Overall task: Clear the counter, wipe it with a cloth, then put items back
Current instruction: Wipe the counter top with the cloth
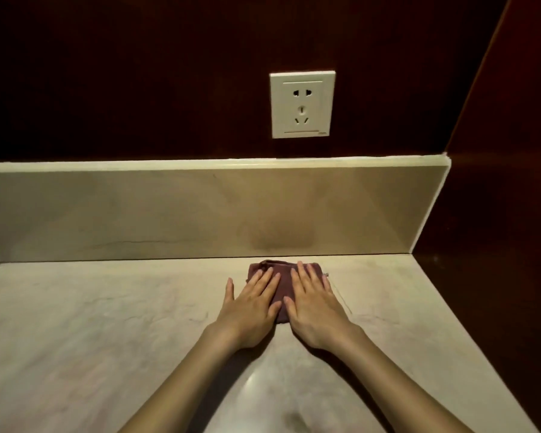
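Grip: left hand [252, 309], right hand [313, 304] both flat, fingers straight, pressing one maroon cloth [281, 284] on desk [107, 323]; one socket [302, 104] at 12 o'clock.

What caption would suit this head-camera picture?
Both hands, left hand and right hand, press a maroon cloth flat on the counter.

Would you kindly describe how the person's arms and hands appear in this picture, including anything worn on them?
Both arms are bare as far as the picture shows them: no sleeves come into view. The left hand and the right hand carry no gloves, and no rings, watch or bracelets are visible on fingers or wrists. The fingernails look short and unpainted, as far as the dim light lets one tell.
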The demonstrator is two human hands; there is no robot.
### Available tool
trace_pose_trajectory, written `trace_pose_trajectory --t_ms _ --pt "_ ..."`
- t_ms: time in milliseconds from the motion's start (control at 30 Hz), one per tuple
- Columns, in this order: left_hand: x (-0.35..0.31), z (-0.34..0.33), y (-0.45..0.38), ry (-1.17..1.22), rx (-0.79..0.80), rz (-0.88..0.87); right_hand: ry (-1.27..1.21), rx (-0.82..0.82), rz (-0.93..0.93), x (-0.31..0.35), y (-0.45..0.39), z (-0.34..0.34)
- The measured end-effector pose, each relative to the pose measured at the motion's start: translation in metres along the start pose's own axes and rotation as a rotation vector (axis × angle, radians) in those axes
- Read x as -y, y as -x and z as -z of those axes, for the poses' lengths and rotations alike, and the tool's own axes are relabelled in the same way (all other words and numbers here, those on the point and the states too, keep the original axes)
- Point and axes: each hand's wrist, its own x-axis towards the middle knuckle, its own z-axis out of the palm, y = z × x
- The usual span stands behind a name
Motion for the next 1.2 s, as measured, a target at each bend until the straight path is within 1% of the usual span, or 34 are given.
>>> trace_pose_trajectory --t_ms 167,400,533,667,833,933,1100,1200 --pt "0.051 0.003 0.035 0.017 -0.005 0.079 -0.024 0.013 0.097 0.055 -0.008 -0.012" --pt "0.107 0.001 0.073 0.026 -0.02 0.121 -0.014 0.013 0.147 0.113 -0.009 -0.029" --pt "0.116 0.0 0.083 0.038 -0.024 0.104 0.004 -0.003 0.143 0.127 -0.009 -0.037" --pt "0.114 -0.005 0.08 0.027 -0.068 0.077 0.0 -0.028 0.134 0.126 -0.007 -0.038" --pt "0.099 -0.008 0.074 0.021 -0.085 0.063 -0.005 0.011 0.114 0.112 -0.001 -0.032" --pt "0.072 -0.011 0.063 0.005 -0.075 0.043 -0.013 0.018 0.085 0.085 0.008 -0.025" --pt "0.01 -0.02 0.039 -0.015 -0.077 -0.02 0.0 -0.004 0.028 0.024 0.031 -0.012" --pt "-0.037 -0.025 0.021 -0.034 -0.063 -0.079 -0.012 0.004 -0.041 -0.021 0.05 -0.002"
